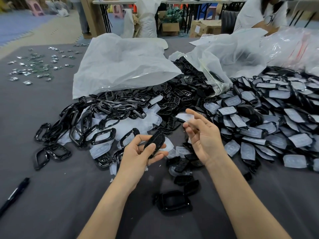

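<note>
Cannot identify the small shiny parts (34, 66) far left on the bench (69, 195): too tiny. Lose the end of the pen (15, 194) past the left edge, and the back of the black frame heap (107, 107) under the white plastic bag (124, 66). See only part of the black key-fob shell (154, 141) within the left hand (138, 157), and of the translucent pad (184, 117) within the right hand (205, 138).

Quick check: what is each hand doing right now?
Left hand grips a black plastic shell.
Right hand pinches a translucent button pad.
</note>
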Tool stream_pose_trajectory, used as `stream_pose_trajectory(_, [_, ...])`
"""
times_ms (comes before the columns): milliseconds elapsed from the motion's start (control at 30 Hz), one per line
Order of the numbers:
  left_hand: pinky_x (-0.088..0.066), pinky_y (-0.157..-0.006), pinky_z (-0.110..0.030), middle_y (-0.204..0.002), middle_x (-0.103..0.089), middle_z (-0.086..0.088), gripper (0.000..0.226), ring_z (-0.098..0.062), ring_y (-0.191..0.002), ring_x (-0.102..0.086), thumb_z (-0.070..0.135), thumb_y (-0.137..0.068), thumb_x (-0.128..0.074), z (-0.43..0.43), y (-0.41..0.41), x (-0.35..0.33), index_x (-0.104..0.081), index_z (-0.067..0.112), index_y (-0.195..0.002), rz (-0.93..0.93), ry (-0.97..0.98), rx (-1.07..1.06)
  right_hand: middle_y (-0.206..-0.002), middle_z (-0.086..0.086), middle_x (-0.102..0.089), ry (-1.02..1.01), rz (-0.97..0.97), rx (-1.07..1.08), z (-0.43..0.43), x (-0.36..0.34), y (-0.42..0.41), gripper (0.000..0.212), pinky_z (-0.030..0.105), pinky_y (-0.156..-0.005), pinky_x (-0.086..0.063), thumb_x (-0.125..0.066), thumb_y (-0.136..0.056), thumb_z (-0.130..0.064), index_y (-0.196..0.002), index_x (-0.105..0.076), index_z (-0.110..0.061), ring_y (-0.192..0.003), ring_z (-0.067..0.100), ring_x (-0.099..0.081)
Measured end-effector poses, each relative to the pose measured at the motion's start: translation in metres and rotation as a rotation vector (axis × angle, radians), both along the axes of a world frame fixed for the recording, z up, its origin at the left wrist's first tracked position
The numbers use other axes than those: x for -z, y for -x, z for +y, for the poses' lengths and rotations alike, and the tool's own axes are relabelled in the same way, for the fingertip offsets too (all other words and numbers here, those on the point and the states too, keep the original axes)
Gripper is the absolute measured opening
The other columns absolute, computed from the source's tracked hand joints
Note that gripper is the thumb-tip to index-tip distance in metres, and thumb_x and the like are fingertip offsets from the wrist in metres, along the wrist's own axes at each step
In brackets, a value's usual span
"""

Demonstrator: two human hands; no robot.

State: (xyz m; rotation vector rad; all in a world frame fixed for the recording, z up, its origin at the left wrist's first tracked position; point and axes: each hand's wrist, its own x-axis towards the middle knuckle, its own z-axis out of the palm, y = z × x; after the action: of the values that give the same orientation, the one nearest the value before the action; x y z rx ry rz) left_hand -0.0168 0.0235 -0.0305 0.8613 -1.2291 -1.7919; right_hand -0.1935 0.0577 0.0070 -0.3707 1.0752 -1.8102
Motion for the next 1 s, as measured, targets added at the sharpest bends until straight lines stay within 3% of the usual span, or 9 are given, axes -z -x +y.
stream_pose_trajectory(100, [-0.056, -0.066, -0.019, -0.09, -0.075, -0.013, 0.013, -0.026, -0.081, -0.074, 0.0, -0.097, -0.049, -0.0007, 0.0002, -0.0004, -0.058, 0.005, -0.105, -0.001, -0.001, 0.004, -0.067, 0.007, -0.068, 0.035, -0.141, -0.016, -0.0002, -0.0021, -0.0034, 0.024, 0.014, -0.055, -0.053, -0.048, -0.087, 0.013, -0.094, -0.065, -0.002, -0.058, 0.011, -0.066])
stream_pose_trajectory(233, [-0.056, -0.065, -0.018, -0.087, -0.075, -0.013, 0.013, -0.025, -0.08, -0.074, -0.001, -0.097, -0.048, -0.0008, 0.0005, -0.0002, -0.058, 0.006, -0.102, -0.011, 0.006, 0.014, -0.059, 0.0, -0.06, 0.059, -0.245, 0.006, 0.0002, -0.0012, -0.0036, 0.023, 0.016, -0.047, -0.049, -0.057, -0.086, -0.002, -0.066, -0.061, -0.012, -0.052, 0.011, -0.062])
stream_pose_trajectory(300, [-0.056, -0.064, -0.018, -0.086, -0.075, -0.013, 0.013, -0.025, -0.08, -0.074, -0.001, -0.097, -0.048, -0.0011, 0.0005, -0.0003, -0.058, 0.007, -0.101, -0.009, 0.003, 0.017, -0.059, -0.003, -0.055, 0.062, -0.201, 0.003, 0.0005, -0.0002, -0.0022, 0.021, 0.017, -0.045, -0.047, -0.059, -0.087, -0.005, -0.069, -0.054, -0.016, -0.05, 0.01, -0.058])
stream_pose_trajectory(400, [-0.056, -0.064, -0.018, -0.086, -0.075, -0.013, 0.013, -0.025, -0.08, -0.074, -0.001, -0.097, -0.049, -0.001, 0.001, 0.0, -0.058, 0.006, -0.101, -0.003, 0.0, 0.013, -0.065, -0.002, -0.062, 0.075, -0.16, -0.043, 0.0006, 0.0005, -0.0042, 0.018, 0.017, -0.048, -0.049, -0.052, -0.089, 0.001, -0.092, -0.056, -0.016, -0.054, 0.01, -0.061])
stream_pose_trajectory(533, [-0.056, -0.064, -0.019, -0.087, -0.075, -0.015, 0.013, -0.026, -0.08, -0.074, -0.001, -0.097, -0.049, -0.0006, 0.0025, 0.0, -0.058, 0.006, -0.102, 0.012, -0.005, 0.008, -0.082, -0.001, -0.07, 0.072, -0.05, -0.192, 0.001, -0.0001, -0.0063, 0.039, 0.018, -0.053, -0.053, -0.063, -0.073, -0.014, -0.112, -0.064, -0.017, -0.072, 0.014, -0.071])
stream_pose_trajectory(600, [-0.056, -0.064, -0.019, -0.086, -0.075, -0.015, 0.013, -0.026, -0.079, -0.074, -0.001, -0.097, -0.049, -0.0005, 0.002, -0.0005, -0.058, 0.006, -0.102, 0.011, -0.005, 0.008, -0.081, -0.002, -0.07, 0.065, 0.02, -0.237, 0.0013, 0.0004, -0.007, 0.039, 0.019, -0.054, -0.054, -0.063, -0.072, -0.018, -0.11, -0.066, -0.018, -0.077, 0.016, -0.072])
stream_pose_trajectory(767, [-0.056, -0.064, -0.019, -0.086, -0.075, -0.015, 0.013, -0.026, -0.08, -0.074, -0.001, -0.097, -0.048, 0.0005, 0.0007, -0.0013, -0.058, 0.006, -0.103, 0.006, -0.005, 0.006, -0.074, 0.0, -0.068, 0.09, 0.018, -0.25, 0.0022, 0.0017, -0.0085, 0.015, 0.021, -0.055, -0.054, -0.064, -0.072, -0.014, -0.086, -0.06, -0.016, -0.081, 0.022, -0.072])
stream_pose_trajectory(1000, [-0.056, -0.065, -0.019, -0.086, -0.075, -0.014, 0.013, -0.026, -0.08, -0.074, -0.001, -0.097, -0.049, 0.0012, 0.0013, -0.0026, -0.058, 0.006, -0.103, 0.002, 0.006, 0.011, -0.082, 0.008, -0.063, 0.081, -0.004, -0.221, 0.0015, 0.0059, -0.0092, 0.018, 0.018, -0.046, -0.05, -0.065, -0.071, -0.005, -0.08, -0.052, -0.015, -0.082, 0.025, -0.07])
